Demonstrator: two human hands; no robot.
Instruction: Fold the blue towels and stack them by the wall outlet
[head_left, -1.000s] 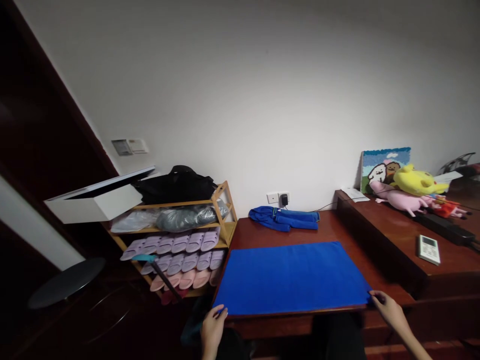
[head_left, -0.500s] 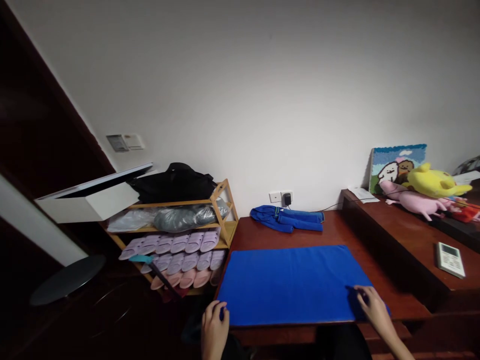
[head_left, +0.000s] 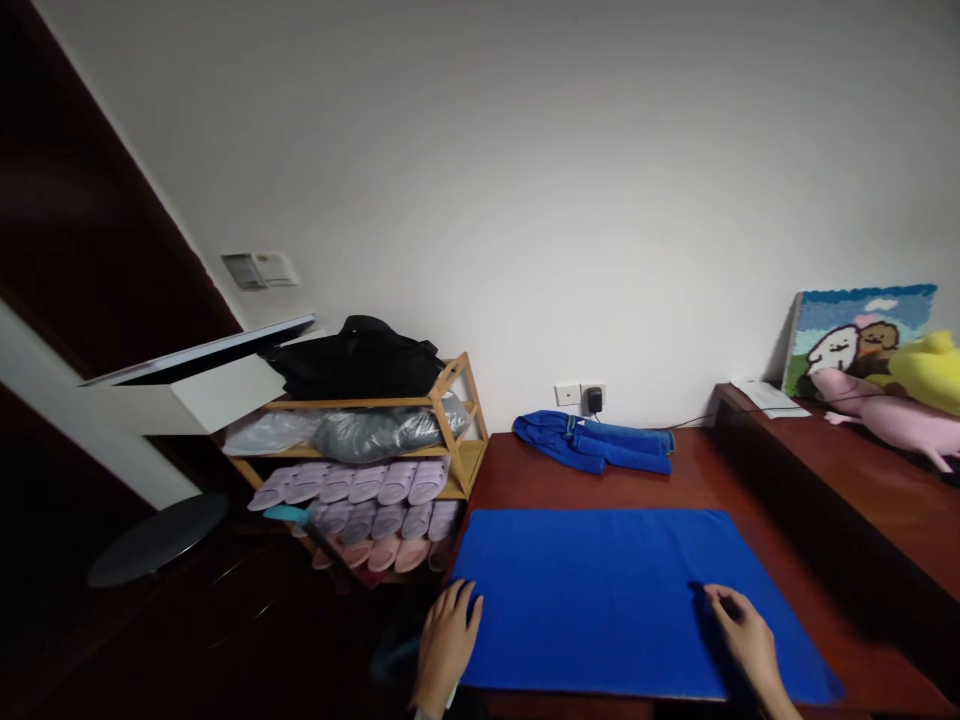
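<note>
A flat blue cloth (head_left: 600,600) is spread over the front of the reddish-brown table (head_left: 495,480). My left hand (head_left: 448,637) rests at its left edge, fingers stretched forward and thumb apart, holding nothing visible. Over the cloth's right part is my right hand (head_left: 742,630), its thumb and fingertips brought together and a dark shadow beside it. Whether anything is between those fingertips I cannot make out. A crumpled blue garment (head_left: 600,442) lies behind the cloth, near the wall, with neither hand touching it.
Left of the table stands a wooden rack (head_left: 465,440) with several slippers (head_left: 367,482), wrapped items and a black bag (head_left: 360,360). A white box (head_left: 225,395) juts out beside it. On the right, a raised ledge (head_left: 847,460) bears papers, a picture (head_left: 862,335) and plush toys (head_left: 900,415).
The view has shifted, so most things sit further left or right in it. My left hand's fingers have straightened along the cloth's edge. My right hand stays over the right part, its fingertips closer together.
</note>
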